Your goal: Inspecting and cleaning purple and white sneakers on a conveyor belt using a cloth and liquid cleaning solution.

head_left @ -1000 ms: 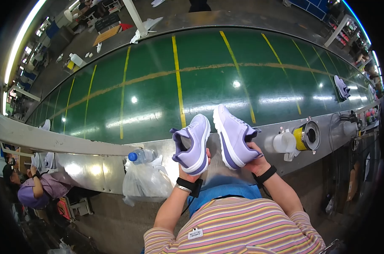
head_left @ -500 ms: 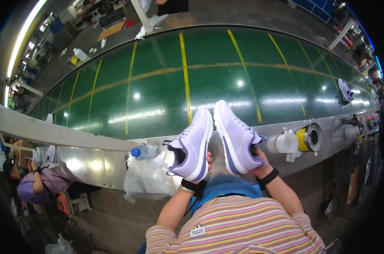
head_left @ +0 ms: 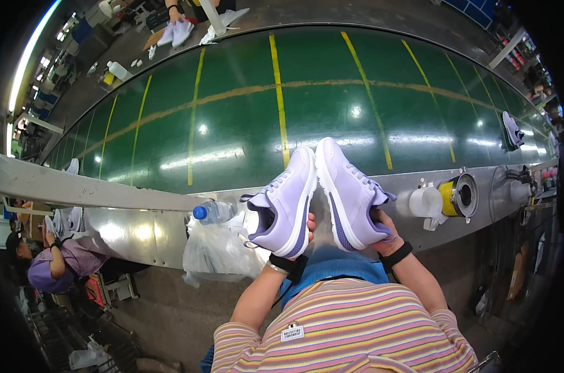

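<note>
My left hand point(head_left: 310, 227) is closed around the heel end of a lilac sneaker point(head_left: 288, 214); its fingers show along the sole side. A matching sneaker point(head_left: 355, 208) rests in my right hand point(head_left: 390, 237), which grips it at the heel, some fingers hidden by the collar. Both shoes point away from me, tilted so their white soles with dark purple heel panels face each other. The toes lean together and the heels stand apart. Their laces are pale purple and the linings dark.
Beyond the metal ledge runs a green belt point(head_left: 232, 124) with yellow lines, carrying a dark-and-lilac shoe point(head_left: 512, 130) far right. A blue-capped bottle point(head_left: 213, 212) and plastic bag point(head_left: 216, 248) lie left; a white cup point(head_left: 425, 201) and yellow can point(head_left: 459, 196) right. A co-worker point(head_left: 52, 267) handles shoes left.
My view has shifted slightly; both sneakers stay in my hands in nearly the same pose. Across the belt, another person's hand now holds a pair of pale sneakers at the upper left.
</note>
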Demonstrator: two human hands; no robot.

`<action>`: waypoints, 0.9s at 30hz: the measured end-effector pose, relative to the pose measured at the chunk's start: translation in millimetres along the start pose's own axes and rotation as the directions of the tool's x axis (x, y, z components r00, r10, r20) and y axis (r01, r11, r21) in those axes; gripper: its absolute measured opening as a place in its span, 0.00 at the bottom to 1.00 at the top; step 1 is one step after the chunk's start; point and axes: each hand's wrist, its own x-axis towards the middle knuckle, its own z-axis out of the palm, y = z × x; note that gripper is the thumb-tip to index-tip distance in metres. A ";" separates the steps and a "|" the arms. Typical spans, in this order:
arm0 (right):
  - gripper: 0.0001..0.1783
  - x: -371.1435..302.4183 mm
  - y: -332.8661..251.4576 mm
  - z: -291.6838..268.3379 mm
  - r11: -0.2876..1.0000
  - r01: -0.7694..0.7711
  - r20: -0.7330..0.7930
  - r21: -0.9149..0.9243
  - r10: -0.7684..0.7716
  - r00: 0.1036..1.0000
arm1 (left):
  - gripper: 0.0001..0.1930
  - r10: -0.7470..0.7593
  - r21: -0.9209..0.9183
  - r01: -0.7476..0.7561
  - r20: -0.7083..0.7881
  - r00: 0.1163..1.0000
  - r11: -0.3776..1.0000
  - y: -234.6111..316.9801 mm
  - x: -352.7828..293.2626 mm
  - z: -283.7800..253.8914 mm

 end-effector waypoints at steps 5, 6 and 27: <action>0.19 -0.4 3.5 6.0 0.999 0.045 -0.030 -0.013 -0.046 0.999 | 0.24 0.002 -0.186 -0.003 -0.006 1.000 0.983 -6.2 0.6 2.6; 0.19 0.4 3.5 4.4 0.999 0.045 -0.030 -0.010 -0.046 0.998 | 0.27 0.012 -0.275 -0.015 -0.011 1.000 0.961 -8.2 0.4 2.8; 0.31 34.2 6.0 50.4 0.971 0.044 0.127 -0.233 -0.014 0.992 | 0.29 -0.265 0.177 0.300 -0.197 0.944 0.938 -36.6 18.0 27.3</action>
